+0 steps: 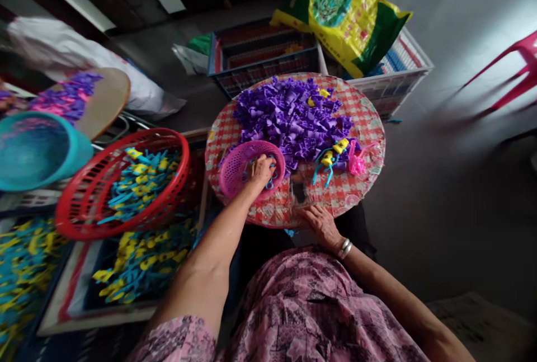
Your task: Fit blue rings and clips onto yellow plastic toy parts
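My left hand (263, 169) reaches into a pink perforated basket (235, 163) on a round table. Its fingers are bent together over small blue pieces (269, 183) lying in the basket; what they pinch is hidden. At the table's near edge my right hand (322, 226) rests with its fingers stretched out, holding nothing. A heap of purple plastic pieces (289, 121) covers much of the table behind the basket. To the right lie yellow-and-blue pieces (329, 158) and a bright pink piece (357, 163).
Left of the table, a red basket (69, 214) contains yellow-and-blue pieces, above a box of similar ones (146, 258). A teal tub (78, 149) stands farther left. Behind the table are a dark crate (268, 62) and a white crate (403, 79) under a yellow-green bag (352, 9).
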The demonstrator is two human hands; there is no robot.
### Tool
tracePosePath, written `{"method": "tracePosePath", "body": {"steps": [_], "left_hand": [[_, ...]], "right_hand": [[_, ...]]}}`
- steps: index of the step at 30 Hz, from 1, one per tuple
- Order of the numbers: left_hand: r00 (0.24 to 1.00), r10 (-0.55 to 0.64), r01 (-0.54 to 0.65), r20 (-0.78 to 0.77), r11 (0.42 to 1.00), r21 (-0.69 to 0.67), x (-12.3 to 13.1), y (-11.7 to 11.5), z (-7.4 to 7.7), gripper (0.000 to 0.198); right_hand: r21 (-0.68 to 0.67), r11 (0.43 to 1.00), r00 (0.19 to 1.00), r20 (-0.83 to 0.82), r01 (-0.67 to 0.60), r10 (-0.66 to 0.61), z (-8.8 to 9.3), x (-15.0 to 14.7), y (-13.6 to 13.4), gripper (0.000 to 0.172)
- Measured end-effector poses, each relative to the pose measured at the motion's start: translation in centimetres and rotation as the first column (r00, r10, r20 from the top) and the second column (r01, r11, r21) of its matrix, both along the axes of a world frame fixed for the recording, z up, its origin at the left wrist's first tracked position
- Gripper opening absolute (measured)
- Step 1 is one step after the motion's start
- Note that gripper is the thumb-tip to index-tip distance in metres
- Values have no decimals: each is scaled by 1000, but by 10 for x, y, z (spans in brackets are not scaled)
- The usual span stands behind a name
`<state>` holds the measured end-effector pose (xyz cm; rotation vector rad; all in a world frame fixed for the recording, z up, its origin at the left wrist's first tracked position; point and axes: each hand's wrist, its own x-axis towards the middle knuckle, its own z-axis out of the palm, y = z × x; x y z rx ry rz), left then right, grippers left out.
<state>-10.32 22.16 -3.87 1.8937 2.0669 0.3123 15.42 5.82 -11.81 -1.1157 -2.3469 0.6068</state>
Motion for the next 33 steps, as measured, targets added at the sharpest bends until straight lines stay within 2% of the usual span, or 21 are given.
{"method": "tracePosePath", "body": {"steps": [4, 6, 7, 8, 10, 13, 17, 19, 21, 24, 26, 28, 31, 33], "left_hand": [[994, -40, 39, 106, 999, 5, 3, -11, -7, 13], [985, 0, -9, 175, 999, 48, -4, -17, -4, 13], [976, 32, -49, 215, 996, 72, -8, -20, -3, 13], [963, 69, -96, 260, 991, 94, -11, -22, -2, 14], [922, 146, -198, 360, 974, 114, -17, -28, 0, 19], [836, 222, -316, 501, 943, 109, -18, -40, 2, 26], [748, 233, -376, 622, 921, 107, -12, -54, 9, 27], [714, 231, -391, 661, 915, 103, -5, -61, 16, 31], [659, 226, -382, 718, 922, 60, 6, -69, 21, 37], [551, 207, -281, 808, 958, -54, 34, -83, 24, 48], [512, 189, -213, 838, 973, -89, 58, -90, 21, 54], [493, 163, -174, 855, 981, -87, 79, -96, 16, 59], [478, 132, -138, 869, 988, -74, 99, -102, 8, 60], [415, 170, -138, 894, 983, -123, 103, -105, 5, 57]], "right_hand": [[-6, 1000, 999, -36, -3, 3, 7, 2, 3, 29], [11, 998, 996, -57, 66, -65, 14, 7, 12, 28], [23, 990, 988, -71, 142, -140, 19, 11, 20, 28], [30, 971, 968, -88, 239, -236, 23, 16, 30, 29], [34, 896, 892, -118, 443, -437, 31, 26, 55, 32], [9, 795, 794, -66, 606, -604, 34, 36, 94, 36], [-166, 727, 737, -8, 666, -676, 27, 35, 120, 38], [-277, 696, 705, -82, 663, -705, 25, 32, 119, 36], [-377, 683, 654, -224, 626, -723, 26, 31, 109, 32], [-457, 731, 598, -424, 508, -680, 35, 30, 83, 32], [-412, 779, 618, -475, 472, -626, 45, 27, 62, 32], [-296, 833, 698, -456, 467, -553, 53, 21, 42, 29], [-95, 908, 845, -337, 407, -414, 63, 8, 19, 24], [-15, 947, 912, -265, 320, -313, 70, 2, 9, 21]]}}
